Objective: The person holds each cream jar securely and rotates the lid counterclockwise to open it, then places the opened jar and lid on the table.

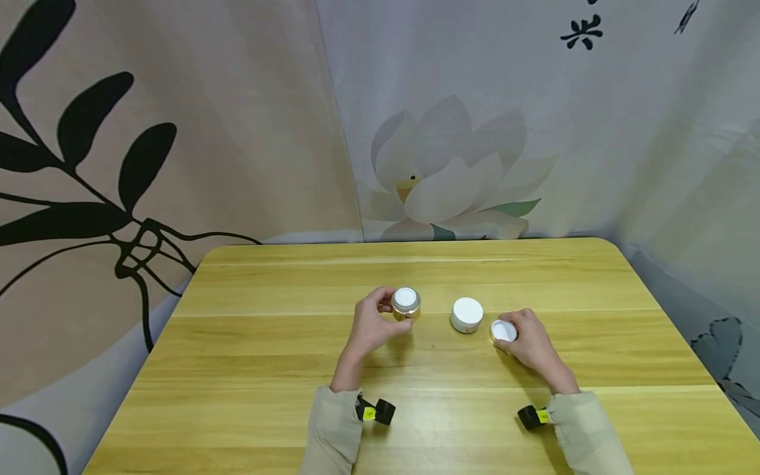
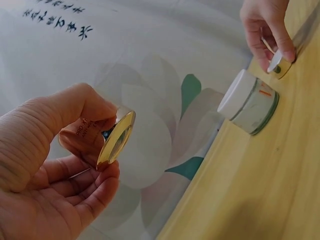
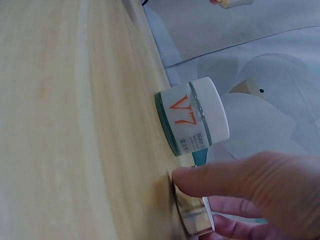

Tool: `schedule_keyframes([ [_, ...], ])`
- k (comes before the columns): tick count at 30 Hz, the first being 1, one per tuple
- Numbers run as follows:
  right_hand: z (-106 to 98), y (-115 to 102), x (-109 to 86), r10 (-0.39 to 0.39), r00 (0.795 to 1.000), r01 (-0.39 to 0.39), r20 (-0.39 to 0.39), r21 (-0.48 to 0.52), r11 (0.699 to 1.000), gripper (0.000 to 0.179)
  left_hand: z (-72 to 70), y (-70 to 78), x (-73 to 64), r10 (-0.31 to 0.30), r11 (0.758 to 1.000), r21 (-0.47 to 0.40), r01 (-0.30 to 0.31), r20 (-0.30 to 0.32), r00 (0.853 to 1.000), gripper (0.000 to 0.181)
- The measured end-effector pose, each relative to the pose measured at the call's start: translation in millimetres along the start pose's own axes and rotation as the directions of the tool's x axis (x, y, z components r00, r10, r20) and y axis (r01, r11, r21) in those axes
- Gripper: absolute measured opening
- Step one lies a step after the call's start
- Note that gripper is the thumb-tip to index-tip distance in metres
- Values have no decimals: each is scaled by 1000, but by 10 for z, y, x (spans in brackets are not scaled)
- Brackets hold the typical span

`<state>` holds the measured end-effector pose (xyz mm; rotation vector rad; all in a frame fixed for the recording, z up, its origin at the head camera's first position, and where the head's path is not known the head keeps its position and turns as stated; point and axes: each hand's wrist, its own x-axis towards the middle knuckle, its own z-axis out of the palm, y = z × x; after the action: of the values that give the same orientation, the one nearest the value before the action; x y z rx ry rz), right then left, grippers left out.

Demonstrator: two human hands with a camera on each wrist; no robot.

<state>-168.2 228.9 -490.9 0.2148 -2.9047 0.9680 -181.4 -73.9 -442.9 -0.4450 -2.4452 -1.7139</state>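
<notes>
My left hand (image 1: 373, 323) holds a small gold cosmetic jar (image 1: 406, 301) between thumb and fingers, raised above the table. From the head view its top looks white inside a clear rim; in the left wrist view its shiny gold side (image 2: 116, 142) shows. My right hand (image 1: 532, 341) pinches a small round gold lid (image 1: 503, 331) with a white inner face, low at the tabletop. Between the hands stands a cream jar (image 1: 466, 313) with a white cap, upright and untouched. Its label reads V7 in orange in the right wrist view.
The wooden table (image 1: 249, 369) has rounded back corners. Behind it hangs a pale curtain (image 1: 267, 119) printed with dark leaves and a lotus flower. Black wrist cameras (image 1: 384, 412) sit at both sleeves, just above the tabletop.
</notes>
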Motion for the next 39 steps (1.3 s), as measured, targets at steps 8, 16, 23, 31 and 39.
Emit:
schedule_keyframes([
  [8, -15, -19, 9, -8, 1000, 8, 3, -5, 1000, 44, -21, 0, 27, -55, 998, -18, 55, -35, 998, 44],
  [16, -19, -18, 9, -12, 1000, 12, 1, 1, 1000, 45, -48, -40, 34, -132, 990, 41, 134, -53, 990, 41],
  [23, -16, -9, 4, -10, 1000, 10, 2, 3, 1000, 44, -38, -141, 38, -174, 980, 82, 179, -67, 982, 44],
  [31, -24, -37, -6, 2, 1000, -2, 11, 13, 1000, 44, -9, -272, 26, -203, 963, 164, 216, -96, 975, 46],
  [39, -30, -37, -10, 0, 1000, 0, 9, 7, 1000, 44, 13, -353, 13, -277, 935, 199, 293, -104, 955, 45],
])
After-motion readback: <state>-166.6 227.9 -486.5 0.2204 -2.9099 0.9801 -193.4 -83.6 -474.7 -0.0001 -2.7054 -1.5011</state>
